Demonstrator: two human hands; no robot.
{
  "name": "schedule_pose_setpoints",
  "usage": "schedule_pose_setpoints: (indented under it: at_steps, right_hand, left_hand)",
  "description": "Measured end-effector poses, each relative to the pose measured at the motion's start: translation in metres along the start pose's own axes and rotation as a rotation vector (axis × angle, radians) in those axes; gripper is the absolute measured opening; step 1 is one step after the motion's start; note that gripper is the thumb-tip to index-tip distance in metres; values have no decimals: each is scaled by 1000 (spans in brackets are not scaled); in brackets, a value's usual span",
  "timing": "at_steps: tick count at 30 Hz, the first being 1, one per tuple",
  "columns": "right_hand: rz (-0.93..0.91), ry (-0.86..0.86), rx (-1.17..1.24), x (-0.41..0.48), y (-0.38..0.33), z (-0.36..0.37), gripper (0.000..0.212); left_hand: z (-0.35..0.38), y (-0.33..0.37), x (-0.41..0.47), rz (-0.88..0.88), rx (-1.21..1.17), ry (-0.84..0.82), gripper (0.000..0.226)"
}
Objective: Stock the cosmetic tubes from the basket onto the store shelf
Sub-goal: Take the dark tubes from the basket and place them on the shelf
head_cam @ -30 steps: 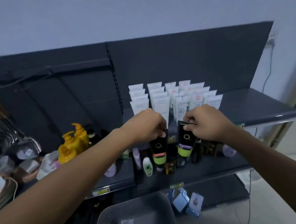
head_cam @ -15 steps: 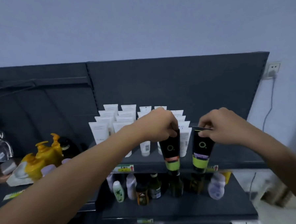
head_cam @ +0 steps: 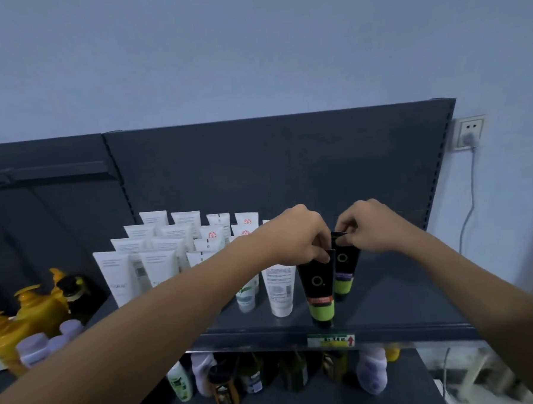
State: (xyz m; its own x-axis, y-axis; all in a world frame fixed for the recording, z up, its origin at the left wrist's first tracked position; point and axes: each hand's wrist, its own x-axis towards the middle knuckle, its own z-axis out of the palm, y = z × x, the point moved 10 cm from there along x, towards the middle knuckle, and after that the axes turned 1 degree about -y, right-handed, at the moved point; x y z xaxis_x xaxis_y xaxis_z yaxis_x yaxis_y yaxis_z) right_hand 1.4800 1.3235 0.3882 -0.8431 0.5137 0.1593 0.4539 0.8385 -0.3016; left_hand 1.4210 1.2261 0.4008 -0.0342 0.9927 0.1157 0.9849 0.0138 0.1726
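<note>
While the left hand (head_cam: 298, 240) pinches the front tube (head_cam: 319, 288), the right hand (head_cam: 373, 227) pinches the rear tube (head_cam: 344, 268).

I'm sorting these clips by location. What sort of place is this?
Likely a small shop's toiletries aisle: dark metal shelving with a price label on its edge, identical white tubes in rows, bottles below. Left hand holds the front black tube, right hand the rear black tube.

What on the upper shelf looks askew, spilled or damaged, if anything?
Nothing stands out. The white tubes stand cap-down in rows on the shelf, and no spill shows. Beside them the left hand pinches the orange-banded black tube and the right hand the purple-banded black tube, both upright.
</note>
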Motion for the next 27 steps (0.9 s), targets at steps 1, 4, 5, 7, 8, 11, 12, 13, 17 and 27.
schedule_pose_setpoints:
  at_steps: [1,4,5,7,8,11,12,13,17,27]
  right_hand:
    - [-7,-3,2,5,2,4,7]
    - [-36,-10,9,20,5,15,11]
    - [-47,-13,14,24,5,18,11]
    - [-71,-23,20,30,4,24,12]
    - [-81,-28,19,33,4,26,14]
    - [-90,-33,15,42,4,31,26]
    - [-96,-35,16,45,4,32,31]
    - [-103,-40,15,47,3,34,32]
    - [-114,-50,19,51,0,39,26]
    - [-119,-71,50,57,0,37,41]
  left_hand:
    - [3,-2,4,-9,6,-3,15]
    - [10,-10,14,-40,10,-10,15]
    - [12,-11,17,-48,13,-14,15]
    - [14,-13,20,-53,23,-17,16]
    - [15,-13,21,-54,29,-16,16]
    - [19,-16,26,-51,48,-10,17]
    - [21,-17,27,-53,46,-10,17]
    - [23,-19,29,-59,40,-13,17]
    - [30,-24,34,-79,3,-10,15]
    - [33,-27,44,-93,-11,-6,18]
